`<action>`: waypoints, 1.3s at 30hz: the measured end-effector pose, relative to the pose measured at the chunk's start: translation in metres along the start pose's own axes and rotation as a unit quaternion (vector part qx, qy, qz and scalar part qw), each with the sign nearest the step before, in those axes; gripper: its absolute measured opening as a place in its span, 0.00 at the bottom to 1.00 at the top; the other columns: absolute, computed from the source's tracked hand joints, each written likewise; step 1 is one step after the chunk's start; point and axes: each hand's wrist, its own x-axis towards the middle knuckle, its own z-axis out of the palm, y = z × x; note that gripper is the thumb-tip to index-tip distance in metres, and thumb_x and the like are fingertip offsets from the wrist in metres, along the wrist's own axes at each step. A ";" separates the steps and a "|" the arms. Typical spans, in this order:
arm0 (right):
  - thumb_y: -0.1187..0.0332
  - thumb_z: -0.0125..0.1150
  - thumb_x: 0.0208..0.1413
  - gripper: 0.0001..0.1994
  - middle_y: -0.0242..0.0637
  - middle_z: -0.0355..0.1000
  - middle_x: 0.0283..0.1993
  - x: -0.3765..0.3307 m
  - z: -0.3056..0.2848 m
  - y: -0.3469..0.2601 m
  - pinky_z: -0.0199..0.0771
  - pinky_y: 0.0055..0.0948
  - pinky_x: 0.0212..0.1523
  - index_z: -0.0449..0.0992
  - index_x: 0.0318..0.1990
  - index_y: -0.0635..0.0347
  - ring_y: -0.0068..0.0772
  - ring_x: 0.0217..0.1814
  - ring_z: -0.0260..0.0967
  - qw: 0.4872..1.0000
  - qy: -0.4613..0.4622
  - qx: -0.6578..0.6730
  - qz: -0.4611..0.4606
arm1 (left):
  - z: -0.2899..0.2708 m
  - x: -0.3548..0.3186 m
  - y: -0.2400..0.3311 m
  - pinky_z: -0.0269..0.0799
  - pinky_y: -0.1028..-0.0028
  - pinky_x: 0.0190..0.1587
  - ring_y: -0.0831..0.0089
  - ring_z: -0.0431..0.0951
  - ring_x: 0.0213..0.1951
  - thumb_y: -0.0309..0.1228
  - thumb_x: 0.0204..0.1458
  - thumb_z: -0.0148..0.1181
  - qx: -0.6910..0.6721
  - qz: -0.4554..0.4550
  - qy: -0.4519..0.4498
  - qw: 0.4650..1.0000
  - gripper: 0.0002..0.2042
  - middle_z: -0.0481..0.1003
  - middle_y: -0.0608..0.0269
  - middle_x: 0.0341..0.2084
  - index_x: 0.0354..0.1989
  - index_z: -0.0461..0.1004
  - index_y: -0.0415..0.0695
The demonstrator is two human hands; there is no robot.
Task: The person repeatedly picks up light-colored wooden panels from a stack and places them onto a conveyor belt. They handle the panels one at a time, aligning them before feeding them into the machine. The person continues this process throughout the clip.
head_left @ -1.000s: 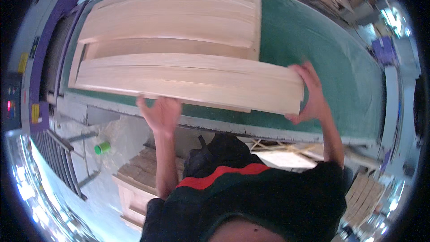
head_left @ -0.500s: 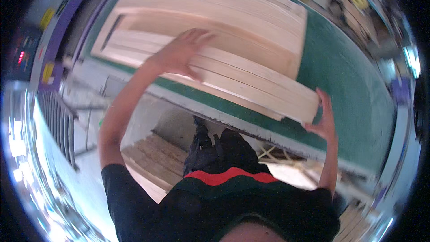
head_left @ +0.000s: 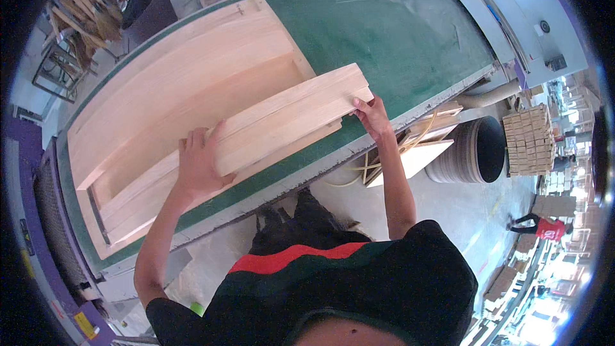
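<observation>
Fingers [head_left: 198, 137] of the left hand [head_left: 198, 165] now spread over the boards [head_left: 282, 115], up from their near edge, while the right hand [head_left: 373, 117] pinches their end; the boards, seemingly steadied, lie along the near side of the panel [head_left: 173, 83].

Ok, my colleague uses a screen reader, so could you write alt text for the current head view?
A person's left hand lies spread across long, pale wooden boards, and the right hand has a grip on their right end. The boards partly cover a larger wooden panel, which lies on a green work surface.
</observation>
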 end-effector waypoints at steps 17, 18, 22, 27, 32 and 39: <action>0.46 0.76 0.31 0.63 0.53 0.51 0.68 -0.048 0.352 -0.156 0.52 0.41 0.67 0.39 0.71 0.57 0.47 0.67 0.55 0.754 -0.407 -0.229 -0.462 | -0.232 -0.069 0.020 0.74 0.75 0.37 0.72 0.77 0.34 0.30 0.40 0.66 -0.542 0.136 0.536 0.632 0.23 0.75 0.58 0.37 0.47 0.70 0.36; 0.47 0.75 0.31 0.61 0.52 0.53 0.66 -0.051 0.359 -0.148 0.53 0.41 0.66 0.40 0.71 0.58 0.47 0.66 0.55 0.742 -0.401 -0.229 -0.485 | -0.224 -0.076 0.013 0.74 0.74 0.38 0.71 0.77 0.36 0.32 0.42 0.65 -0.575 0.137 0.562 0.579 0.23 0.75 0.58 0.37 0.48 0.70 0.37; 0.51 0.75 0.32 0.54 0.52 0.62 0.58 -0.043 0.355 -0.150 0.56 0.42 0.63 0.52 0.68 0.59 0.50 0.62 0.59 0.754 -0.458 -0.246 -0.402 | -0.165 -0.083 -0.019 0.73 0.68 0.45 0.66 0.75 0.43 0.40 0.47 0.58 -0.652 0.128 0.656 0.357 0.25 0.72 0.56 0.40 0.52 0.66 0.40; 0.58 0.74 0.29 0.47 0.53 0.63 0.53 -0.033 0.364 -0.151 0.56 0.43 0.61 0.63 0.64 0.51 0.52 0.59 0.59 0.645 -0.480 -0.474 -0.359 | -0.049 -0.060 -0.059 0.58 0.57 0.61 0.56 0.61 0.59 0.57 0.49 0.45 -0.693 0.025 0.702 0.161 0.38 0.61 0.52 0.57 0.65 0.53 0.47; 0.56 0.74 0.29 0.46 0.59 0.62 0.51 -0.010 0.371 -0.124 0.56 0.51 0.58 0.62 0.65 0.40 0.59 0.56 0.59 0.588 -0.453 -0.551 -0.381 | 0.019 -0.024 -0.091 0.60 0.56 0.61 0.55 0.62 0.60 0.61 0.48 0.47 -0.735 0.069 0.666 0.108 0.39 0.61 0.55 0.60 0.65 0.54 0.51; 0.61 0.75 0.26 0.48 0.60 0.59 0.57 0.008 0.354 -0.093 0.53 0.46 0.63 0.62 0.65 0.40 0.60 0.61 0.55 0.610 -0.433 -0.600 -0.283 | 0.053 -0.044 -0.067 0.53 0.59 0.66 0.55 0.60 0.62 0.52 0.53 0.53 -0.826 -0.131 0.538 0.108 0.39 0.56 0.48 0.63 0.64 0.53 0.33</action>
